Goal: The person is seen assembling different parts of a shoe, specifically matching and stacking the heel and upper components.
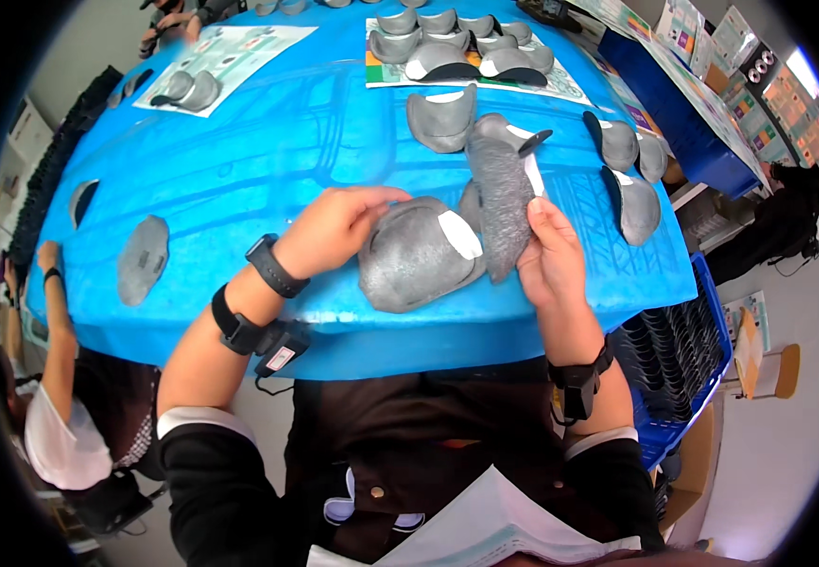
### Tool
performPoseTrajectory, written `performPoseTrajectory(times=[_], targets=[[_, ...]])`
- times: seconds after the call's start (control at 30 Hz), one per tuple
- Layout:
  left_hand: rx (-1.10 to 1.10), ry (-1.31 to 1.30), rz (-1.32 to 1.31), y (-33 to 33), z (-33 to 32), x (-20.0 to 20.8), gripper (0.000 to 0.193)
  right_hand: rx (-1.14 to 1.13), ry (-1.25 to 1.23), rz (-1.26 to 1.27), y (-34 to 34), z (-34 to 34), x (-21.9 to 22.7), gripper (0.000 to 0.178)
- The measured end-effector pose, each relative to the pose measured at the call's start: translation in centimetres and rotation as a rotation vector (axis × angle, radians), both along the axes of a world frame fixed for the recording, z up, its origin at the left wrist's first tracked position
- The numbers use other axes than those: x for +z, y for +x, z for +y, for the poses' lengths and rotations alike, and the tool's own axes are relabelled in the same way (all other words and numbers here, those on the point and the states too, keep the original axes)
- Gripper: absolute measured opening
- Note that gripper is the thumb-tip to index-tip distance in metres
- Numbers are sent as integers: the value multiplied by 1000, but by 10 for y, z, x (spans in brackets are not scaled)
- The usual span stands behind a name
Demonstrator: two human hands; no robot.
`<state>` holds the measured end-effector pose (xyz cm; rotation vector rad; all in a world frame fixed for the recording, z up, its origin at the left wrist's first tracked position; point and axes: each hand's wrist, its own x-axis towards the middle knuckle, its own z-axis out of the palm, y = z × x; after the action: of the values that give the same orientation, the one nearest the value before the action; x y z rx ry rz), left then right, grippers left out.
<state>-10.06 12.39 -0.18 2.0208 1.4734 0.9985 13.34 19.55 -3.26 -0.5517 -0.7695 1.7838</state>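
Note:
My left hand [329, 227], its fingers curled, grips the upper left edge of a rounded grey cap-shaped piece [405, 265] with a white patch on its right side. Fuzzy and held upright, a second grey piece [501, 203] sits in my right hand [553, 250], thumb on its right edge. That one has a dark brim-like flap [534, 143] and a white strip near its top. Between the two, part of another grey surface shows, mostly hidden. Just beyond lies a loose grey cup-shaped piece [441, 120].
A blue-covered table [334, 142] carries more grey pieces [442, 57] on a printed sheet at the back, others [631, 203] at right and a flat grey one [143, 260] at left. A blue crate [716, 321] of dark curved parts stands at right. People work at left, far left and right.

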Motion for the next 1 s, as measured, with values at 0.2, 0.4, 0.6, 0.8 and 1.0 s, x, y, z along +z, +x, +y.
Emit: performPoseTrajectory(times=[0.2,0.4,0.6,0.8,1.0], targets=[[-19,-63,-42,-29,-24,4,25,20,151,28,29,14,-3,15],[17,-282,-674,-16,-24,-4,33,5,284,103,58,11,6,16],[-66,-271,-401,-16,-44,9,63,-90,958,-316,46,-15,41,11],[-53,-69,266,-23,-85,1,108,-213,1182,-601,7,-43,65,5],[-25,37,-5,-13,-76,-14,103,-159,1554,-593,-39,-34,66,15]])
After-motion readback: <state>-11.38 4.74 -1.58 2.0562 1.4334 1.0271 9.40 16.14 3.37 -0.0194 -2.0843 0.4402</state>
